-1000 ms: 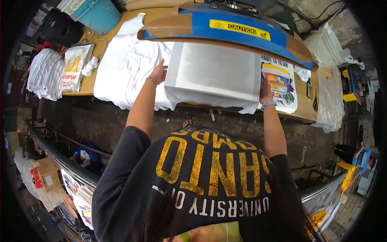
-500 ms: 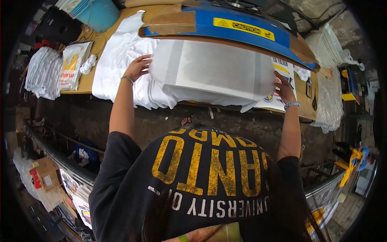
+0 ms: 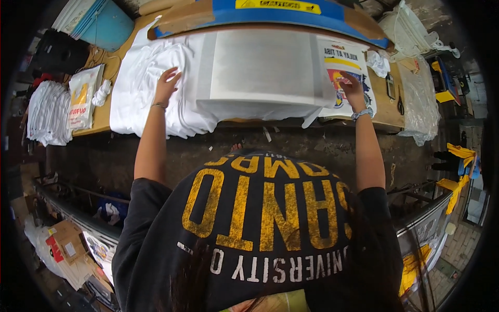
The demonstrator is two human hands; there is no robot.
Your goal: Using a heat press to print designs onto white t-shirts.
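A white cloth (image 3: 262, 106) is spread over a flat pad in front of me, with a paler grey-white rectangle in its middle and its front edge draping down. To its left lies more bunched white fabric (image 3: 138, 93). My left hand (image 3: 167, 87) hovers at or just above those folds, fingers apart, gripping nothing visible. My right hand (image 3: 353, 91) is beyond the cloth's right edge, over a white sheet with a colourful print (image 3: 332, 110). Its fingers are bent but apart, and I see nothing in them.
Behind the cloth, a blue panel with a yellow label (image 3: 278, 5) overhangs the table. Stacked white fabric (image 3: 49, 112), a plastic package (image 3: 86, 99) and a blue bucket (image 3: 106, 26) are on the left. Scissors (image 3: 400, 104), a phone-like device (image 3: 390, 86) and clear plastic (image 3: 421, 104) lie right.
Both hands have come away from the cloth's side edges and moved outward, the left over the folds, the right over the printed sheet. The whole view has shifted, showing more of that sheet.
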